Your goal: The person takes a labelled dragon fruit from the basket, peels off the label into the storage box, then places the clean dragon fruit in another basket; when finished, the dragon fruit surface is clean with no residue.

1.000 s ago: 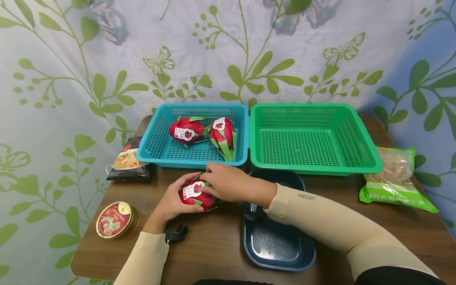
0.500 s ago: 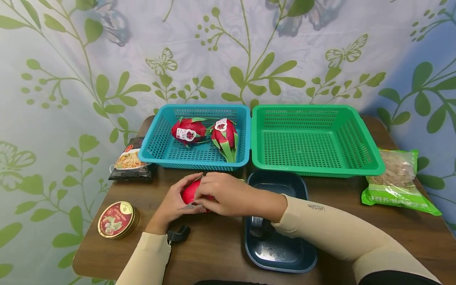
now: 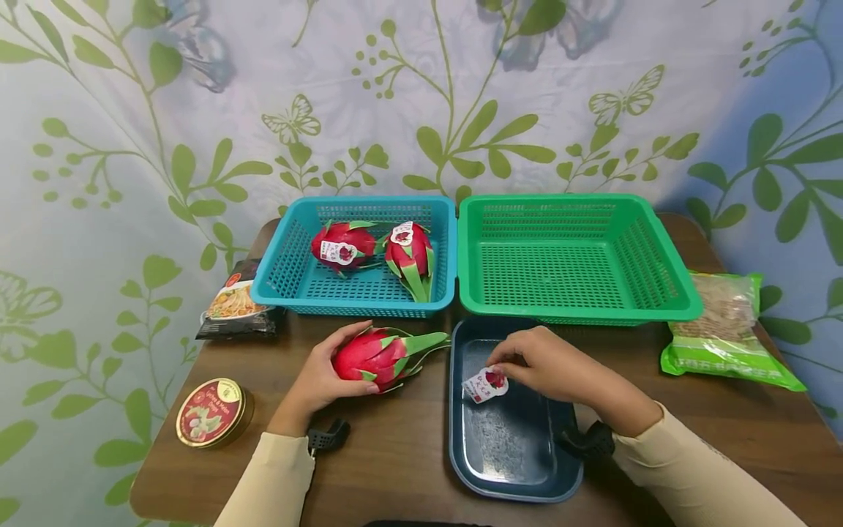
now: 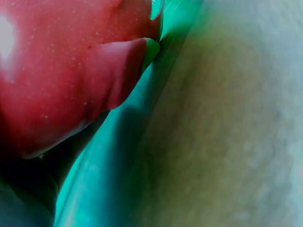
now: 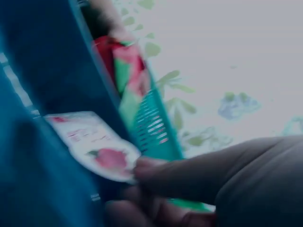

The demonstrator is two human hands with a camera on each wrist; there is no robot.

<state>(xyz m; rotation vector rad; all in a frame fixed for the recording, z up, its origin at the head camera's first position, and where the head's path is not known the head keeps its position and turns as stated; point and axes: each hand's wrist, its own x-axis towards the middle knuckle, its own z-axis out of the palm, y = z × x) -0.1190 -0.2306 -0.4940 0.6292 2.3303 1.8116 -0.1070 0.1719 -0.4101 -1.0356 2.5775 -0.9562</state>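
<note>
Sticker point(image 3: 484, 386) near tray's left rim point(image 3: 454, 439), room nearside

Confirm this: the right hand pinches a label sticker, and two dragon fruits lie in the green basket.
One thing is wrong: the two dragon fruits lie in the blue basket, as the head view shows. The right hand does pinch a label sticker.

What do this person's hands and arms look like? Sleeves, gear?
Left hand and right hand are ungloved. Close-fitting cream sleeves end near the wrists. A black unit sits at each wrist; the left one shows small perforations.
</note>
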